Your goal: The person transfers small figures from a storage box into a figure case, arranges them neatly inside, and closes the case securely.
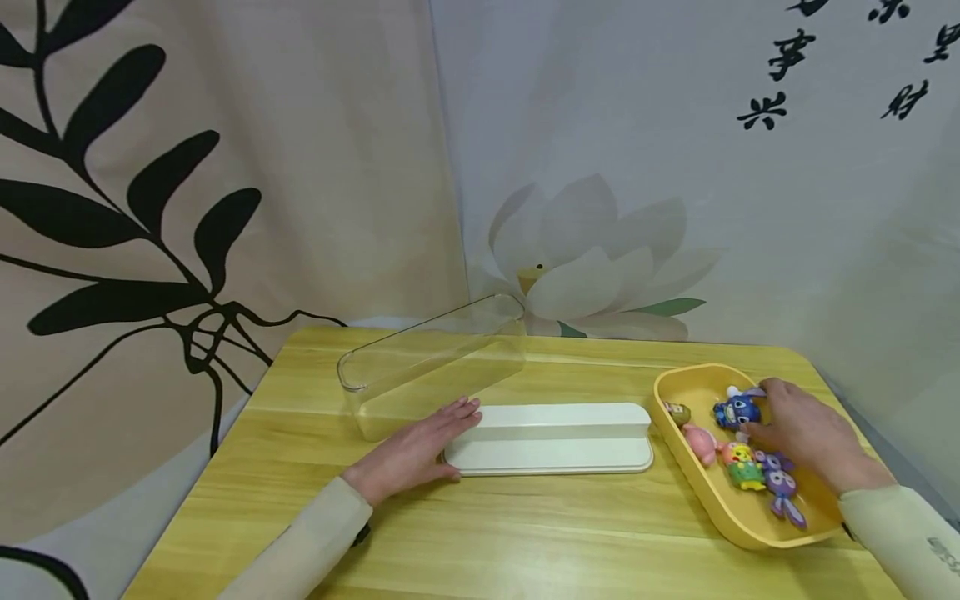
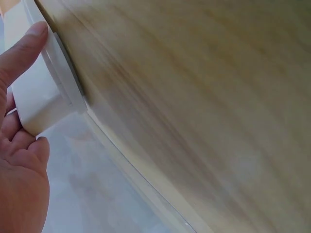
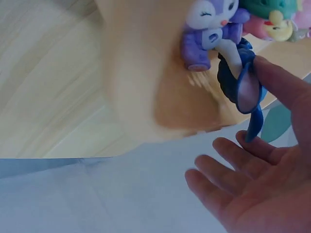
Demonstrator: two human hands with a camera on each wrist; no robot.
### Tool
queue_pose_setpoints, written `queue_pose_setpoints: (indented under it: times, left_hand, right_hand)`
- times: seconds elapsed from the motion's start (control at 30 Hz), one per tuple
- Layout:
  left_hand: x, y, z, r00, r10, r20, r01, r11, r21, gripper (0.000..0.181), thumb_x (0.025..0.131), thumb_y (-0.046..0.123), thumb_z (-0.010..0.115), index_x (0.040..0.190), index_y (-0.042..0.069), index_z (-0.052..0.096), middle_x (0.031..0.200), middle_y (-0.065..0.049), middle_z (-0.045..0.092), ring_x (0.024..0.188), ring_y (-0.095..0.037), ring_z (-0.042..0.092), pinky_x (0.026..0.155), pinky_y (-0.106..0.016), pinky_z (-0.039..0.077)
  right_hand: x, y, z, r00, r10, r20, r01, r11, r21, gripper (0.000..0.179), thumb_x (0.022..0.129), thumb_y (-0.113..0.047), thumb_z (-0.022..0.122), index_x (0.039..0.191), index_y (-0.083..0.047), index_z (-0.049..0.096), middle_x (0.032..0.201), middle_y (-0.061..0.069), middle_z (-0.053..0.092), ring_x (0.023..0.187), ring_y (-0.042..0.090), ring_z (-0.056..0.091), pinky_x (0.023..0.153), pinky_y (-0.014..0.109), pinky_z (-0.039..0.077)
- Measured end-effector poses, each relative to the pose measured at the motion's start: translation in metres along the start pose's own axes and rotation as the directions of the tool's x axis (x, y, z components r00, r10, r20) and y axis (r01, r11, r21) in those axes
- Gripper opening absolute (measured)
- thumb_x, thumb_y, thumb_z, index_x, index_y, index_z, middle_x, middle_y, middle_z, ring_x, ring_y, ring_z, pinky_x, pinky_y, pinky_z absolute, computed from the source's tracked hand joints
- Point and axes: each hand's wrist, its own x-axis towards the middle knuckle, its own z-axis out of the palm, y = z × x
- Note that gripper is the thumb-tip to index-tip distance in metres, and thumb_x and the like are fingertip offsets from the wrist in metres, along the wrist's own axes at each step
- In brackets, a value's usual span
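Observation:
My left hand [image 1: 423, 446] grips the left end of a long white plastic base [image 1: 555, 454] with a raised step. In the left wrist view its thumb lies along one side of the base [image 2: 36, 92] and its fingers curl at the other. On the right, my right hand [image 1: 813, 437] reaches into a yellow tray [image 1: 731, 521] and pinches a blue toy figurine [image 1: 737, 410] between thumb and index finger. The right wrist view shows the thumb against the blue figurine [image 3: 249, 90], the other fingers spread. A purple figurine [image 1: 782, 486] lies close by.
A clear plastic cover [image 1: 427, 375] stands behind the left hand on the wooden table [image 1: 555, 542]. Also in the tray are a yellow-and-green figurine [image 1: 742, 467], a pink one [image 1: 701, 444] and a small brownish one [image 1: 678, 413]. Printed curtains [image 1: 337, 167] hang behind the table.

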Motion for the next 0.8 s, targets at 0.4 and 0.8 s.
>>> queue_pose_setpoints:
  times: [0.4,0.8]
  left_hand:
    - [0.000,0.002,0.001,1.000,-0.021,0.012,0.021,0.999,-0.027,0.090,0.088,0.030,0.082,0.161,0.006,0.035,0.171,-0.007,0.023,0.156,-0.026,0.023,0.122,-0.043,0.035]
    - [0.000,0.000,0.002,1.000,-0.015,0.010,0.015,1.000,-0.021,0.091,0.088,0.030,0.083,0.161,0.006,0.034,0.171,-0.007,0.023,0.156,-0.026,0.022,0.123,-0.043,0.034]
  right_hand:
    - [-0.003,-0.017,0.008,0.978,-0.160,-0.132,0.150,0.985,-0.084,0.051,0.086,-0.020,0.085,0.112,0.004,0.048,0.086,0.013,0.063,0.071,0.028,0.060,0.065,0.053,0.056]
    - [-0.003,-0.018,0.009,0.960,-0.244,-0.137,0.251,0.968,0.032,0.051,0.089,-0.015,0.081,0.123,0.001,0.047,0.094,0.014,0.068,0.072,0.022,0.062,0.066,0.051,0.058]
